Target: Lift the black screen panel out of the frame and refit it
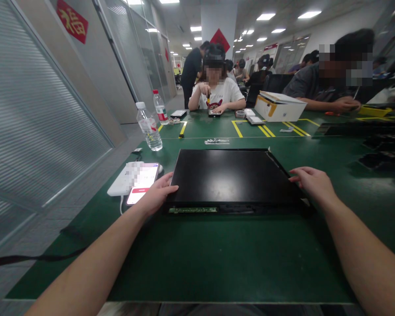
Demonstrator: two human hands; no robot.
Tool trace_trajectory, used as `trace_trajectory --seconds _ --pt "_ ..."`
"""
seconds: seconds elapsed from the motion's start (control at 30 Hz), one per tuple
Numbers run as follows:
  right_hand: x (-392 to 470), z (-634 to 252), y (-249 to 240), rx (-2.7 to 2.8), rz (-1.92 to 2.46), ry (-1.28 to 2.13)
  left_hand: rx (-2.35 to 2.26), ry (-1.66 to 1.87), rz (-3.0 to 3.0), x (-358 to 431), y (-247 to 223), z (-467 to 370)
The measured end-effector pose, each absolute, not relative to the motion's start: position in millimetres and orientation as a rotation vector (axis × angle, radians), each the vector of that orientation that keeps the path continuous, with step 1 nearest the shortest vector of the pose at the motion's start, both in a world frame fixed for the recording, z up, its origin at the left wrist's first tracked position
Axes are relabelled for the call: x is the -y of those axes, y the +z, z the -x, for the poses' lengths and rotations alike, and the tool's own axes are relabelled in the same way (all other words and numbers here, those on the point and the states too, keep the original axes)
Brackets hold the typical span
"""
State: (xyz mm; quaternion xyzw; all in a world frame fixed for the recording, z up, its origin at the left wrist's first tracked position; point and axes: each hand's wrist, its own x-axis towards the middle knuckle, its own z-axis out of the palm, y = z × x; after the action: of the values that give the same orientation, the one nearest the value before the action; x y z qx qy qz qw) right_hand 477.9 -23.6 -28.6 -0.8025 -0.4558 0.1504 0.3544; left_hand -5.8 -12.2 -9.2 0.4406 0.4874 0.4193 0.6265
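A black flat screen panel (227,175) lies on the green table mat (237,254), with a strip of green circuit board (192,210) showing along its near edge. My left hand (159,191) grips the panel's left edge, thumb on top and fingers at the side. At the right edge, my right hand (311,182) has its fingers pressed together against the black frame; its fingertips are partly hidden at the rim. Small light tabs show at the frame's right corners.
Left of the panel are a lit phone (145,182), a white device (121,182) with a cable and a water bottle (149,129). Metal strips (217,141) lie beyond it. Across the table a person holds a tool over a small item; a white box (279,107) stands back right.
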Motion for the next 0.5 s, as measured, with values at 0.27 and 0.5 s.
trace_trajectory --seconds 0.27,0.5 --pt "25.3 -469.3 -18.6 1.210 2.179 0.367 -1.087 0.932 -1.012 9.5 -8.9 6.9" --pt "22.9 -471.0 -21.3 1.289 2.199 0.288 -1.095 1.001 -0.950 8.5 -12.4 6.4"
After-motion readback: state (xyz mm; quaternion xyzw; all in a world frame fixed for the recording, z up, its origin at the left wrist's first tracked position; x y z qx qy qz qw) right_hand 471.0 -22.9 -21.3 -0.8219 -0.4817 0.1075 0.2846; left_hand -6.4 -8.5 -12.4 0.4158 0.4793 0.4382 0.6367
